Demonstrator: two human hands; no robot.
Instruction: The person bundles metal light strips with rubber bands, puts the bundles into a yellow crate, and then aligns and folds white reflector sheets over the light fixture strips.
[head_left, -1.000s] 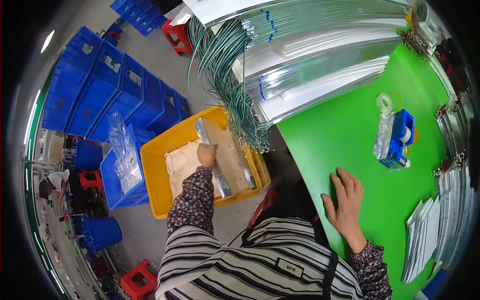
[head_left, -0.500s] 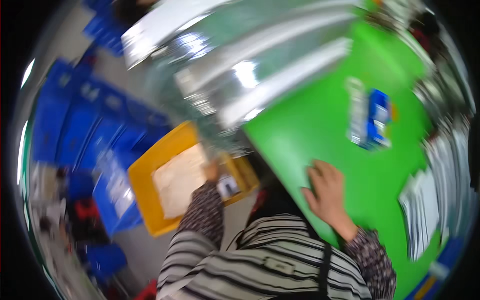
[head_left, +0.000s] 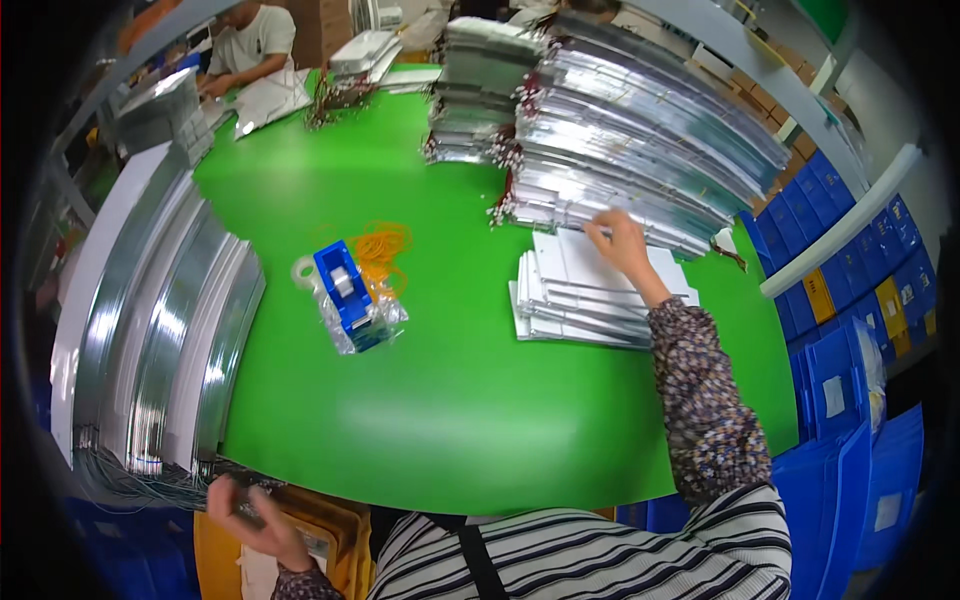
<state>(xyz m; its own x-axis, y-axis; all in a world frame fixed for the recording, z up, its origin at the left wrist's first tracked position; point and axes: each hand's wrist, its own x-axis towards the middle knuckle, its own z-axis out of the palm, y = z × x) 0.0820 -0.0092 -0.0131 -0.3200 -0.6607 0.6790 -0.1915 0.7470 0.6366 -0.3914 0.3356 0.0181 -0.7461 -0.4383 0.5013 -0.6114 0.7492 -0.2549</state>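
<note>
A small stack of white flat panels (head_left: 590,285) with silvery edges lies on the right half of the green table (head_left: 430,400). My right hand (head_left: 625,250) is over the far part of this stack, its fingers bent and a little apart. Whether the fingertips touch the top panel is hard to see. At the lower left, my left hand (head_left: 258,525) hovers over a yellow bin (head_left: 350,540), slightly blurred, fingers apart and nothing visible in it. Beside it, thin dark wires (head_left: 130,480) hang from a stack of long silvery panels (head_left: 165,330).
A blue tape dispenser (head_left: 345,285) sits left of centre beside orange rubber bands (head_left: 380,245). Tall piles of silvery panels (head_left: 620,130) stand at the back right. Blue bins (head_left: 830,380) line the right side. Another person (head_left: 250,50) works at the far left.
The view has swung from the left bins to the whole table. My left hand has come up from inside the yellow bin. My right hand has left the bare tabletop and is over the white panels.
</note>
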